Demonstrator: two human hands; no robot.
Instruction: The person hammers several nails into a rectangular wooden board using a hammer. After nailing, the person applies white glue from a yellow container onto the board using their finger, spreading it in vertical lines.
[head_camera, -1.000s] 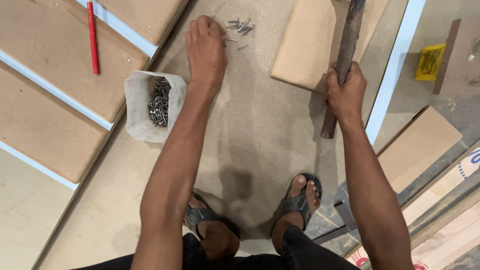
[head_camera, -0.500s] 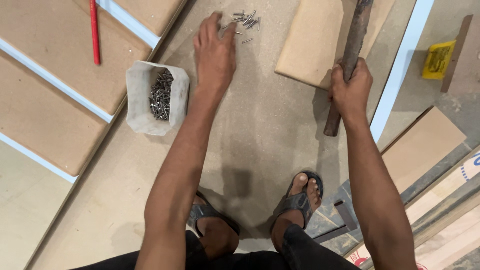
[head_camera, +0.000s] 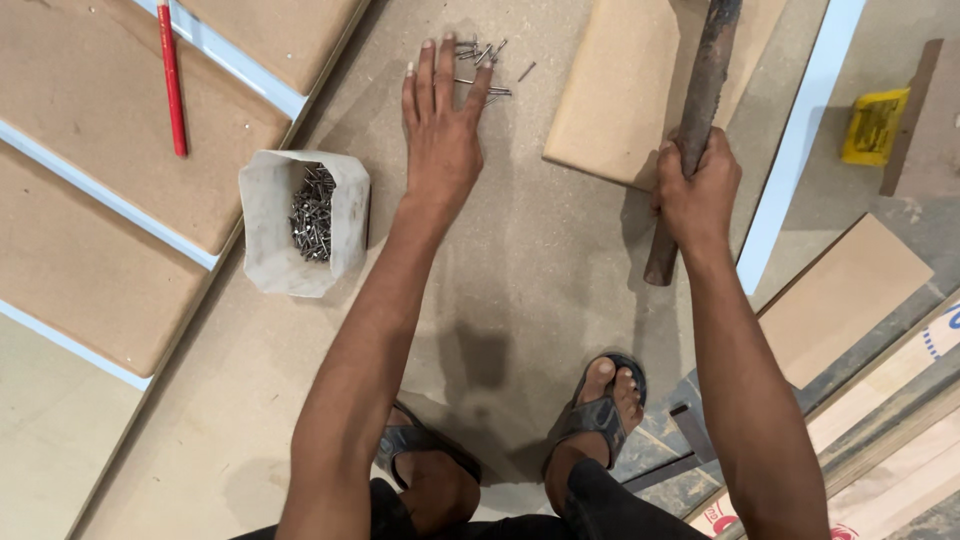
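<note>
My left hand (head_camera: 440, 120) lies flat with fingers spread on the brown board floor, its fingertips over a small scatter of loose nails (head_camera: 490, 62). A white paper box of nails (head_camera: 305, 222) stands just left of that wrist. My right hand (head_camera: 697, 185) grips a dark, rusty hammer handle (head_camera: 692, 120), which runs up out of the frame; its head is hidden. The handle crosses a small brown board piece (head_camera: 610, 90).
Brown panels with pale blue edges (head_camera: 120, 170) lie at the left, a red pencil (head_camera: 170, 78) on one. A yellow packet (head_camera: 875, 125) lies at the right. My feet in dark sandals (head_camera: 600, 405) stand at the bottom, beside more boards (head_camera: 840, 295).
My left hand went from pinching at the nails to lying flat with fingers stretched over them. A few nails have shifted. The right hand keeps its grip on the handle.
</note>
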